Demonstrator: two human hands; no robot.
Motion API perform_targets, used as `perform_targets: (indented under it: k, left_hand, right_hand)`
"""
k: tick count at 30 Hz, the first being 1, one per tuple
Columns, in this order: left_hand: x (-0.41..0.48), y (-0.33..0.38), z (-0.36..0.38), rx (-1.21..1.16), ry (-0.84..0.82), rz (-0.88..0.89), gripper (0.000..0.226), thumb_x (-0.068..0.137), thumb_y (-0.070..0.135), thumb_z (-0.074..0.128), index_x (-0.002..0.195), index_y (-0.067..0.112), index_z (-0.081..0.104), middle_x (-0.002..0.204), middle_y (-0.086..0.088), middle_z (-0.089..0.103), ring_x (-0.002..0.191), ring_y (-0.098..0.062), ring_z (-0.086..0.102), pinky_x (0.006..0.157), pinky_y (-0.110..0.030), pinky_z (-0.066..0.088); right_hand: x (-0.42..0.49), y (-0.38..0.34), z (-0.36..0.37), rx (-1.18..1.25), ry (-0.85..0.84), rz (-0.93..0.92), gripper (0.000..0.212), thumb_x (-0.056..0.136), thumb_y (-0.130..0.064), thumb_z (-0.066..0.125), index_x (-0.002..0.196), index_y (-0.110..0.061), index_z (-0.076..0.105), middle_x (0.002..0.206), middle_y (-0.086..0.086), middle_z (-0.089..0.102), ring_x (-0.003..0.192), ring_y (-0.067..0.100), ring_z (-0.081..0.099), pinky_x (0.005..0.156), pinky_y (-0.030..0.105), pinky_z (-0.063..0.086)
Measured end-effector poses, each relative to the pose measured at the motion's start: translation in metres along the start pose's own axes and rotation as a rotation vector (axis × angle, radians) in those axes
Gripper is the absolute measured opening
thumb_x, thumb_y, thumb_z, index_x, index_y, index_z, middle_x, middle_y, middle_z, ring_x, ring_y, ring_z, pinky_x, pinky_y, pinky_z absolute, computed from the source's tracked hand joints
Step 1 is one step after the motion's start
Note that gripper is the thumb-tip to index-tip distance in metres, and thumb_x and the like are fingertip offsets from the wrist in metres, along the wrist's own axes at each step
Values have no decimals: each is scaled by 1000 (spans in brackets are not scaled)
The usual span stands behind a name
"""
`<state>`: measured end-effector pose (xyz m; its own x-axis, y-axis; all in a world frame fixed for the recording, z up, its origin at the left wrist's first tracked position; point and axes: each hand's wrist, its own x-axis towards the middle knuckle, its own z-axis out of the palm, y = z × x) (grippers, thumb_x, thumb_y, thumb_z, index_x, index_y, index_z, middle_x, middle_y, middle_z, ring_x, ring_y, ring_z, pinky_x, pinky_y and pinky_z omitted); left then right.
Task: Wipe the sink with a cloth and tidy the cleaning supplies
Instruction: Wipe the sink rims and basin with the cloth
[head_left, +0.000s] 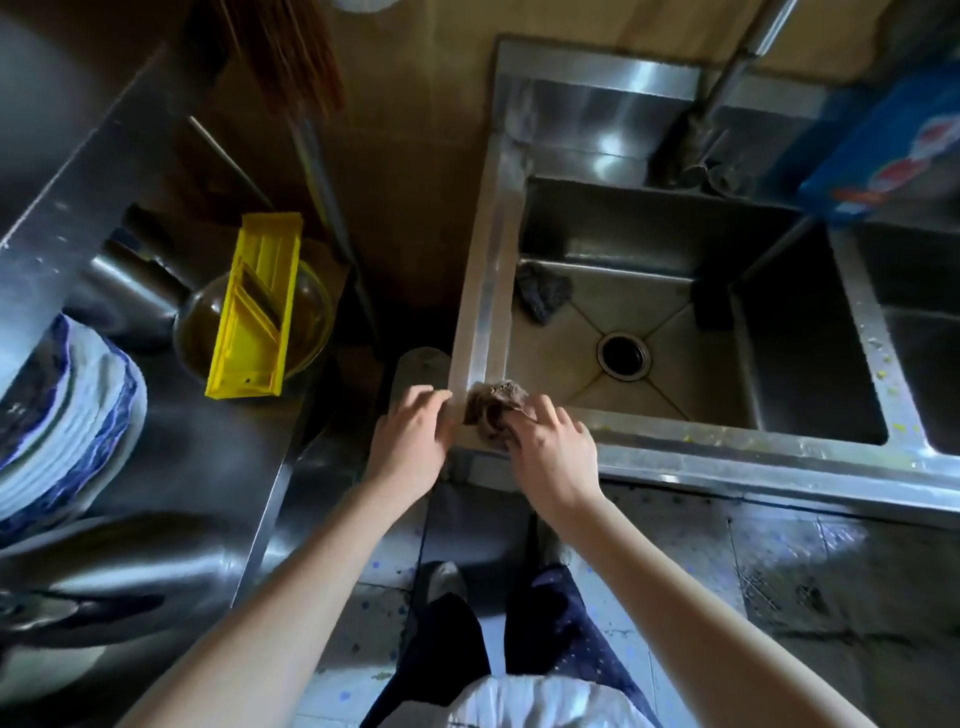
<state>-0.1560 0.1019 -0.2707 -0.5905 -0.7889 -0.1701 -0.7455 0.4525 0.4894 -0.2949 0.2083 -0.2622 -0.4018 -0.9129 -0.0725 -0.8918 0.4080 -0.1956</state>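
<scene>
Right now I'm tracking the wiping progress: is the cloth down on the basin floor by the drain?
No, the right hand presses the cloth on the sink's near-left rim corner, away from the drain.

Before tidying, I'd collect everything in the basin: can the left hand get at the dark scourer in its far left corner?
Probably yes: the left hand is empty at the sink's rim, and nothing lies between it and the scourer.

A brown, crumpled cloth (493, 402) is sitting on the near left corner of the shiny metal sink (488, 270). A dark scrubber (543, 291) is lying inside the sink, by its left wall.
</scene>
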Motion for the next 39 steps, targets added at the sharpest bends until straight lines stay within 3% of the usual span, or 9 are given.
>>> perform_targets:
  k: [4,7,12,17,23,34,39]
  left_hand:
    - [6,4,1,-1,-16,42,35,93,23,50,127,16,52,133,-4,46,120,-25,46,98,-40,38]
    - [10,7,2,13,-5,60,32,93,24,49,124,17,54,131,-3,48,116,-25,49,95,-37,40]
    - [12,11,8,25,7,60,28,94,24,47,120,16,55,127,-3,50,111,-24,51,90,-36,41]
    - [10,12,15,64,2,43,30,92,24,51,121,16,55,128,-4,50,109,-26,52,88,-36,41]
    - [8,19,22,195,43,7,36,87,24,59,122,17,54,136,-8,43,118,-30,45,94,-42,35]
    - [8,20,30,155,76,-38,38,89,20,55,127,16,51,138,-11,42,121,-32,44,97,-44,33]
    - [6,14,27,104,70,-45,40,91,21,54,131,16,49,141,-10,40,123,-30,43,99,-43,33]
  right_hand:
    - [-8,12,3,49,29,-79,35,83,-37,64,116,-26,66,125,0,61,104,29,58,89,43,47]
    - [-14,21,4,137,32,-129,35,89,-30,57,123,-25,63,131,2,59,118,29,55,97,44,45]
    - [-13,26,3,136,46,-163,35,81,-14,68,114,-26,69,123,2,65,109,30,61,90,41,51]
    - [-12,32,4,104,89,-90,40,73,-10,74,110,-25,71,111,-1,70,92,28,66,72,37,54]
    - [-10,49,3,61,8,26,36,87,-16,58,121,-28,64,115,-2,65,103,29,58,78,38,47]
    - [-28,105,-7,-43,-3,163,40,88,-11,58,124,-27,61,119,0,62,102,31,55,77,40,44]
    - [-26,96,-8,-115,-32,140,44,85,-8,60,124,-28,60,116,0,62,98,32,52,74,39,45]
